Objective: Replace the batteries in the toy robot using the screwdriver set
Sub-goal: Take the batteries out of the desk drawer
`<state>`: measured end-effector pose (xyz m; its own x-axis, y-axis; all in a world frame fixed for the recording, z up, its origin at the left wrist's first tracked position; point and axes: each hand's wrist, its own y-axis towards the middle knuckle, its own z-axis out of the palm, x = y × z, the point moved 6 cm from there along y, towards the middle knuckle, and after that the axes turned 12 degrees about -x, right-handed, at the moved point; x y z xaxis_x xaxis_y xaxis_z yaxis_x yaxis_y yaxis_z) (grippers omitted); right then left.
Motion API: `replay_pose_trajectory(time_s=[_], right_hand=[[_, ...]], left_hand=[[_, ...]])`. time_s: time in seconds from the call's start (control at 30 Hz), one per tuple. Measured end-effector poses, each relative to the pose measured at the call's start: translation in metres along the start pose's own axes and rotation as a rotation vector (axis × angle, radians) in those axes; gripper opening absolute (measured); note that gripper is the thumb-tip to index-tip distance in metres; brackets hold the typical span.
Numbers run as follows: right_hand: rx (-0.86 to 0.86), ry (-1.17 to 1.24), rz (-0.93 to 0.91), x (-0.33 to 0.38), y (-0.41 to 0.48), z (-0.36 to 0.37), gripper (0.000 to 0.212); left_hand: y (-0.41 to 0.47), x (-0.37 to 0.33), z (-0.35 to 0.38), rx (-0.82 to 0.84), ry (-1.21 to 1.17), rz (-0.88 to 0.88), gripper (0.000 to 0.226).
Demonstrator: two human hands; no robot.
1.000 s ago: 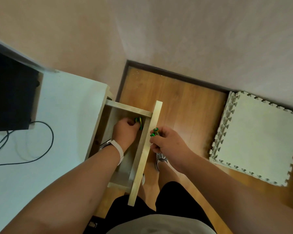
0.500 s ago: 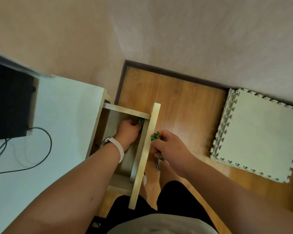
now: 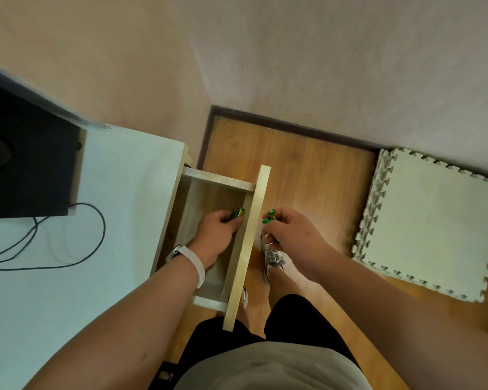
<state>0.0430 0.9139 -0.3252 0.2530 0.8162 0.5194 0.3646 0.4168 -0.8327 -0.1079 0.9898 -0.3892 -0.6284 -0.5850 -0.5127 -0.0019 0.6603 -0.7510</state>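
Note:
A pale wooden drawer [image 3: 261,198] is pulled out from the white desk [image 3: 68,277]. My left hand [image 3: 217,232] reaches down inside it and grips a green and yellow battery [image 3: 238,212] between fingers and thumb. My right hand [image 3: 290,232] hovers just outside the drawer front and holds two green batteries [image 3: 270,215] in its curled fingers. The toy robot and the screwdriver set are not in view.
A black speaker box [image 3: 26,170] stands on the desk with a black cable [image 3: 76,246] looping in front of it. A pale foam puzzle mat [image 3: 434,226] lies on the wooden floor at the right. My shoes and legs are below the drawer.
My left hand has shifted slightly inside the drawer and lifted a battery into clearer view. My right hand stays beside the drawer front with its batteries.

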Motion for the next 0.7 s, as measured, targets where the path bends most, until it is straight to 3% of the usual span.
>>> replay_pose_trajectory(time_s=[0.27, 0.47, 0.7], right_hand=[[-0.018, 0.057, -0.046, 0.006, -0.04, -0.004, 0.019], [-0.064, 0.142, -0.117, 0.009, -0.089, -0.005, 0.019], [-0.221, 0.218, -0.217, 0.0, -0.128, -0.033, 0.016]], left_hand=[[-0.06, -0.006, -0.029, 0.005, -0.29, -0.051, 0.011], [-0.113, -0.024, -0.061, 0.036, -0.393, 0.033, 0.013], [-0.151, -0.045, -0.055, 0.21, -0.387, 0.167, 0.014]])
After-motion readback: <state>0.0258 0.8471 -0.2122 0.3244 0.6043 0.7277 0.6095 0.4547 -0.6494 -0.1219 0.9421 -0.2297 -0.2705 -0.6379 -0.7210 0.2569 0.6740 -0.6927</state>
